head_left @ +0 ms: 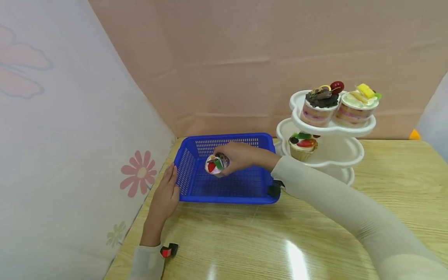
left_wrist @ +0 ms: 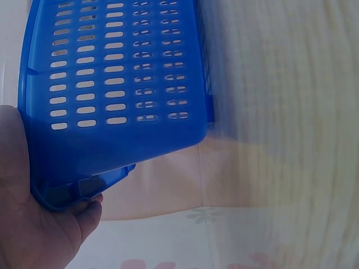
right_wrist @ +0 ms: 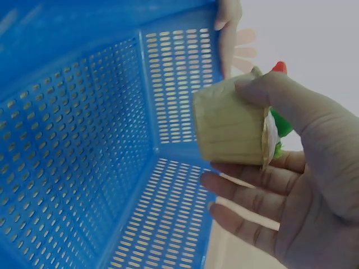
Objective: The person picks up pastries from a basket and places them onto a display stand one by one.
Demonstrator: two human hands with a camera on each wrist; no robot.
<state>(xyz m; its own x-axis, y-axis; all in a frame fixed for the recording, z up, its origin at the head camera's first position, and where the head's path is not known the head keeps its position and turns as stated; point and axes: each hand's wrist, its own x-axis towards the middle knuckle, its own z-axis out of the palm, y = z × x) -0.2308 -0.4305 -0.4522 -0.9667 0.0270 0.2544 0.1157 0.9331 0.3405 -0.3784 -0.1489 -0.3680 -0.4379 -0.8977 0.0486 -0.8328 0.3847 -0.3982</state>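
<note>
Fingers of the right hand [head_left: 238, 155] are curling round a cupcake [head_left: 217, 163] over the blue basket [head_left: 227, 186] at frame centre; the left hand [head_left: 166, 194], fingers straight, is pressing its wall, and a tiered stand [head_left: 329, 155] is carrying cakes at right.

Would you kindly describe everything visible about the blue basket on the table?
The blue basket is a shallow rectangular tray of what looks like moulded plastic, with slotted walls and a perforated floor. It sits flat on the wooden table, beside a white tiered stand. The left hand rests straight-fingered against its left wall. Above its interior, the right hand holds a fruit-topped cupcake; nothing else shows inside.
</note>
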